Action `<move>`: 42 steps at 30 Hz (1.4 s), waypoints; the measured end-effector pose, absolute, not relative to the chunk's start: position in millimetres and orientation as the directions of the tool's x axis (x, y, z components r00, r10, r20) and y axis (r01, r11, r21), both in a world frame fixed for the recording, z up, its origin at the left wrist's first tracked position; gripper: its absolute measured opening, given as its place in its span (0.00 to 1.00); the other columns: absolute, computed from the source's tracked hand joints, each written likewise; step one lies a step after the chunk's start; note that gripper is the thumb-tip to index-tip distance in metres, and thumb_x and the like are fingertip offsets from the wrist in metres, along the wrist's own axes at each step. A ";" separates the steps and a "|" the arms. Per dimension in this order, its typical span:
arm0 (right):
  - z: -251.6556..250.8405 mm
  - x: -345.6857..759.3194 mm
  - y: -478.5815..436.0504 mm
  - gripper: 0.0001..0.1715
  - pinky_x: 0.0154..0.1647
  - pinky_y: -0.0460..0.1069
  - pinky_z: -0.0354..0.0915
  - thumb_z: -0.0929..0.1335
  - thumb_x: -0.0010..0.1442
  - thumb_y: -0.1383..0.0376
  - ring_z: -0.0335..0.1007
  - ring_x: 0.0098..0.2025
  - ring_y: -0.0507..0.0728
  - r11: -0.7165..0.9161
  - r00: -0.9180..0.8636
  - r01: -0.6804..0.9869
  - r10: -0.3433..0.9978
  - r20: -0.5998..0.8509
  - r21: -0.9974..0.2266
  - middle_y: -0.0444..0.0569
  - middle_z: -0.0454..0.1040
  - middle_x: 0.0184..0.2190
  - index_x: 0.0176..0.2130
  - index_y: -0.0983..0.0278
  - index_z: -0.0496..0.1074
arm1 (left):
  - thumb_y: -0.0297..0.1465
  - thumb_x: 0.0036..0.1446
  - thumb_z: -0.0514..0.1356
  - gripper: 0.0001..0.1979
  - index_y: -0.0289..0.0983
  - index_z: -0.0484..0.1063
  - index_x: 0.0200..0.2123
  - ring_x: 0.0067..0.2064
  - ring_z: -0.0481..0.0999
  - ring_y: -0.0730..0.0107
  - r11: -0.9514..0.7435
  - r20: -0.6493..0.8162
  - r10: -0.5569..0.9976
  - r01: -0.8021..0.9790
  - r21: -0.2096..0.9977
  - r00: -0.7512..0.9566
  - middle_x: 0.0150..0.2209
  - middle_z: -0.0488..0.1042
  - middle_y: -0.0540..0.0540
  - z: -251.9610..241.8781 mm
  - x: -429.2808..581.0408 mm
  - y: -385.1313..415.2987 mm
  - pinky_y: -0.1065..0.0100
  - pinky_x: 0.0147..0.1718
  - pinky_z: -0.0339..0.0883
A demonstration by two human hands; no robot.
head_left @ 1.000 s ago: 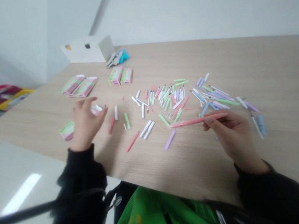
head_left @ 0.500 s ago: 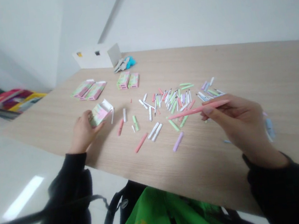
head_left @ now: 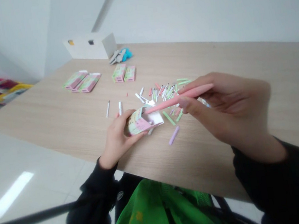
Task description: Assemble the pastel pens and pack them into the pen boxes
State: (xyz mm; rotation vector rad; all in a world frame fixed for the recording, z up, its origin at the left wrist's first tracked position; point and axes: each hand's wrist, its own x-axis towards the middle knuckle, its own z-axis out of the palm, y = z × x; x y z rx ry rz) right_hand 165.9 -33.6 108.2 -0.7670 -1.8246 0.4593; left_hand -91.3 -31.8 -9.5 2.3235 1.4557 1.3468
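My left hand (head_left: 118, 136) is wrapped round a small pink-and-green cardboard box (head_left: 137, 124), its open end turned to the right with the white flaps spread. Between thumb and fingers, my right hand (head_left: 227, 108) pinches a pink pen (head_left: 191, 93). The pen's left tip reaches the mouth of the box; how far in it goes I cannot tell. Behind the hands lies a loose heap of pen parts (head_left: 167, 91) in white, green, pink and purple, partly hidden by my right hand and the pen. A purple cap-like piece (head_left: 174, 135) rests in front of them.
Several matching boxes (head_left: 89, 82) lie at the back left, with two more (head_left: 129, 74) to their right. Behind stand a white carton (head_left: 90, 48) and a crumpled grey-and-blue glove-like bundle (head_left: 121, 56). A thin white refill (head_left: 108, 109) lies left of the box. The table's (head_left: 152, 169) front edge is close to me.
My left hand has brought the box rightward to the pen, uncovering the thin white refill. My right hand has shifted slightly left and up, with the pink pen's tip now at the box opening.
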 end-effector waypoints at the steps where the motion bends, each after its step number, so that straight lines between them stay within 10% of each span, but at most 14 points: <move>1: 106.8 165.4 -33.2 0.05 0.34 0.48 0.72 0.73 0.62 0.66 0.76 0.35 0.53 0.718 -0.252 0.276 0.696 0.673 -0.639 0.43 0.80 0.34 0.33 0.57 0.80 | 0.51 0.53 0.69 0.33 0.39 0.68 0.55 0.50 0.79 0.52 -0.555 0.638 0.753 0.679 0.481 0.164 0.51 0.79 0.38 -8.9 -88.9 -33.9 0.49 0.55 0.70; 10: 104.5 148.8 -24.9 0.12 0.37 0.50 0.71 0.70 0.62 0.71 0.78 0.38 0.55 0.703 -0.553 0.279 0.675 0.489 -0.654 0.41 0.83 0.35 0.34 0.56 0.82 | 0.50 0.54 0.69 0.33 0.40 0.68 0.56 0.54 0.78 0.50 -0.558 0.679 0.726 0.668 0.492 0.108 0.53 0.78 0.38 -13.4 -74.7 -41.8 0.45 0.60 0.65; 42: 122.9 143.0 -35.0 0.07 0.34 0.51 0.60 0.70 0.61 0.71 0.69 0.34 0.55 0.895 -0.783 0.399 0.446 0.433 -0.199 0.47 0.75 0.33 0.36 0.61 0.79 | 0.48 0.48 0.73 0.35 0.41 0.66 0.54 0.57 0.77 0.48 -0.636 0.695 0.716 0.473 0.610 0.066 0.53 0.76 0.38 -34.2 -76.5 -52.2 0.46 0.58 0.70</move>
